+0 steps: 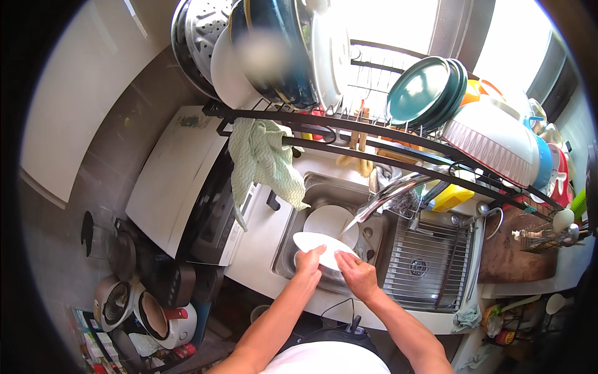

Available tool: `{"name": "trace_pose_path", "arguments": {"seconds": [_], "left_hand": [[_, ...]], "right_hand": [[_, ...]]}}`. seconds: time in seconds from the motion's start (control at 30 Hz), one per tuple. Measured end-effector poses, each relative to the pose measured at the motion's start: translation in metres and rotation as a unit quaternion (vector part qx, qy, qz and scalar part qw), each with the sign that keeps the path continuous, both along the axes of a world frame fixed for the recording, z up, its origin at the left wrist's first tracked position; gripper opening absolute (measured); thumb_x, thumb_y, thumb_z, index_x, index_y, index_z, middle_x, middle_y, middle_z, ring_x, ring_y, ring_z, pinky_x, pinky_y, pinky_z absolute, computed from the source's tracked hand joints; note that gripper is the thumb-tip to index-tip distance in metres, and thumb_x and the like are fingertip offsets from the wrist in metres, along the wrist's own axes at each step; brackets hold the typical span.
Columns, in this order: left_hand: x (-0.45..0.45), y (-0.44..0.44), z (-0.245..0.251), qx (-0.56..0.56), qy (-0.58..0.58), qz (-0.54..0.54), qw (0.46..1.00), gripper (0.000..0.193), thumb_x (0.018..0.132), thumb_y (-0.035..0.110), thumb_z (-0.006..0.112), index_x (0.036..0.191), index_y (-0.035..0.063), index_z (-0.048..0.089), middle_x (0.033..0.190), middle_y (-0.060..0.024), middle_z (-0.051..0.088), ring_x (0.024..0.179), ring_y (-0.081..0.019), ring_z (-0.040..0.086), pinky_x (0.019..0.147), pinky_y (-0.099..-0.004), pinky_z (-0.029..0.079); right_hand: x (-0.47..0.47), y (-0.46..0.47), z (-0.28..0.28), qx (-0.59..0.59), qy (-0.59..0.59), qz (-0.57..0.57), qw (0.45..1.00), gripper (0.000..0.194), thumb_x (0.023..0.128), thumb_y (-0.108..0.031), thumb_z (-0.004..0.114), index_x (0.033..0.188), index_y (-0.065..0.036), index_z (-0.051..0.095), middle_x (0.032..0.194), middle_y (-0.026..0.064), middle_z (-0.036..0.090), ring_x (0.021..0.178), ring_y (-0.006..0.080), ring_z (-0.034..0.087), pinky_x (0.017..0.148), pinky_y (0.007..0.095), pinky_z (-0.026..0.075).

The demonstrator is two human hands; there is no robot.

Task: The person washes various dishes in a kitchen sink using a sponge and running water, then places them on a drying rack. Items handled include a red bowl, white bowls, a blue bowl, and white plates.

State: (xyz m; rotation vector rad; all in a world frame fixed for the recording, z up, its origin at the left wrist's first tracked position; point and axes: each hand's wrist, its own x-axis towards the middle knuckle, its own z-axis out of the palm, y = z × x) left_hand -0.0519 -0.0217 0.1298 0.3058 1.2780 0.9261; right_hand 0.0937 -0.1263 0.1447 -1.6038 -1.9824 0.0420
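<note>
Over the left basin of a stainless steel sink [286,243], both hands are on a white dish [322,248], which is tilted. My left hand [309,262] grips its left side, thumb on the face. My right hand [357,275] is on its right side, with the fingers laid against the surface. From the chrome faucet [387,194] a stream of water runs down just behind the dish. A larger pale round dish [327,222] lies in the basin, with spoons [369,243] to its right.
A black dish rack [373,131] spans above the sink, holding green plates [420,91] and bowls. From it hangs a green patterned cloth [266,163]. A metal roll-up drainer [425,266] covers the right basin. A microwave-like appliance [180,177] stands left, a wooden cutting board [514,248] right.
</note>
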Motion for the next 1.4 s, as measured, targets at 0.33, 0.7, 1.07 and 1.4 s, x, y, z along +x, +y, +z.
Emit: {"name": "trace_pose_path", "arguments": {"seconds": [0.33,0.7,1.07,1.4], "left_hand": [[-0.046,-0.032,0.083,0.194,0.014,-0.049,0.980,0.041,0.088,-0.007,0.076,0.128,-0.0081,0.065,0.121,-0.0148,0.073,0.109,-0.0228,0.071,0.098,-0.0349,0.056],[-0.082,-0.031,0.154,0.276,0.072,-0.183,0.941,0.033,0.092,0.002,0.078,0.124,-0.0040,0.070,0.114,-0.0113,0.076,0.102,-0.0179,0.072,0.090,-0.0324,0.058],[-0.100,-0.028,0.184,0.344,0.223,-0.361,0.837,0.025,0.090,0.006,0.081,0.112,-0.0061,0.076,0.098,-0.0059,0.078,0.087,-0.0113,0.070,0.078,-0.0286,0.057],[-0.110,-0.054,0.294,0.475,0.196,-0.217,0.830,0.023,0.083,-0.007,0.082,0.106,-0.0052,0.079,0.100,-0.0092,0.080,0.091,-0.0133,0.073,0.082,-0.0270,0.056]], "right_hand": [[0.004,-0.017,0.035,0.018,-0.005,0.128,0.992,0.059,0.091,-0.006,0.061,0.149,-0.004,0.056,0.153,0.0115,0.057,0.137,0.0256,0.061,0.107,0.0335,0.055],[0.070,-0.018,-0.023,-0.074,0.137,-0.061,0.986,0.023,0.093,-0.005,0.068,0.116,-0.007,0.070,0.106,0.0149,0.074,0.092,0.0363,0.074,0.078,0.0425,0.062],[0.087,-0.048,-0.050,-0.137,0.196,-0.043,0.970,0.010,0.097,-0.011,0.068,0.105,-0.005,0.071,0.094,0.0181,0.072,0.086,0.0404,0.071,0.075,0.0473,0.058],[0.098,-0.074,-0.067,-0.164,0.208,-0.076,0.961,0.011,0.093,-0.009,0.073,0.103,-0.005,0.074,0.086,0.0185,0.072,0.077,0.0361,0.072,0.070,0.0413,0.056]]}}
